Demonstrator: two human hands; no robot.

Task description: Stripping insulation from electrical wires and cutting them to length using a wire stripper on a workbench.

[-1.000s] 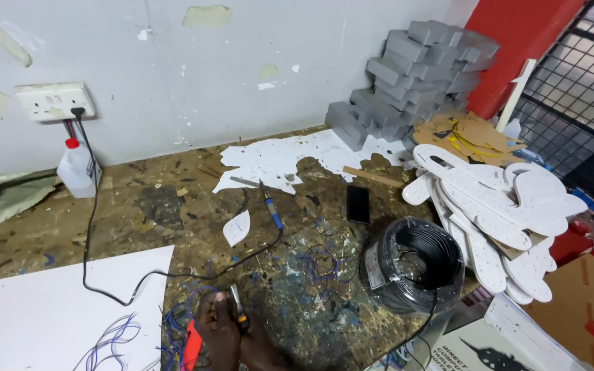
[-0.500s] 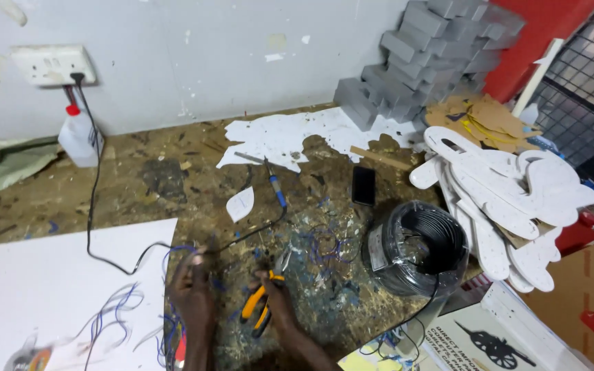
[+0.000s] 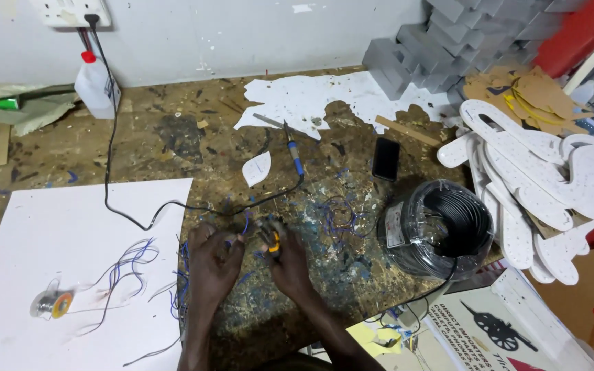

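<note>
My left hand (image 3: 213, 261) pinches a thin blue wire (image 3: 245, 225) over the paint-stained workbench (image 3: 173, 137). My right hand (image 3: 287, 264) grips orange-handled pliers (image 3: 271, 238) right beside it; the jaws meet the wire near the left fingertips. Loose blue wire offcuts (image 3: 342, 216) lie just right of the hands, and more wire strands (image 3: 128, 264) lie on the white sheet (image 3: 49, 233) to the left.
A blue-handled soldering iron (image 3: 291, 148) lies beyond the hands, its black cord (image 3: 108, 124) running to the wall socket (image 3: 70, 10). A black wire coil (image 3: 441, 230), a phone (image 3: 386, 159), a solder spool (image 3: 53, 304), a white bottle (image 3: 96, 82) and stacked white cutouts (image 3: 544, 185) surround the spot.
The view has tilted down and moved closer. Both hands have risen from the bench's near edge toward its middle, and the pliers have come up to the wire.
</note>
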